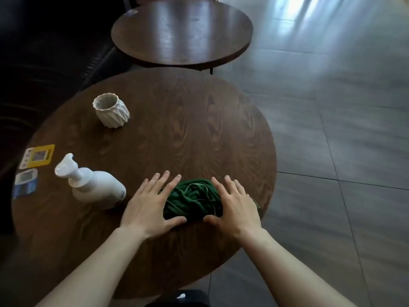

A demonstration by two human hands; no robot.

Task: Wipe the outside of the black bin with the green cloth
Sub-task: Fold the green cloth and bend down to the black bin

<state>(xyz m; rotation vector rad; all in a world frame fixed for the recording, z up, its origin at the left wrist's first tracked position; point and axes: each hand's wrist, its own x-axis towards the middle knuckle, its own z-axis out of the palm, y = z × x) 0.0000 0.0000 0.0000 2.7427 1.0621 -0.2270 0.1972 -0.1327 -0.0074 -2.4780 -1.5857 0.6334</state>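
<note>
A crumpled green cloth (193, 199) lies on the round wooden table (177, 129), near its right front edge. My left hand (150, 203) rests flat at the cloth's left side, fingers spread, thumb against the cloth. My right hand (234, 204) lies flat on the cloth's right side, fingers apart, partly covering it. Neither hand grips the cloth. At the bottom edge, below the table, the rim of a black bin (179, 299) shows, with a white scrap inside; most of the bin is hidden.
A white pump bottle (93, 185) lies on its side left of my left hand. A white ribbed cup (111, 110) stands farther back. Stickers (36, 156) mark the table's left edge. A second round table (181, 32) stands behind. Grey tiled floor (332, 129) lies to the right.
</note>
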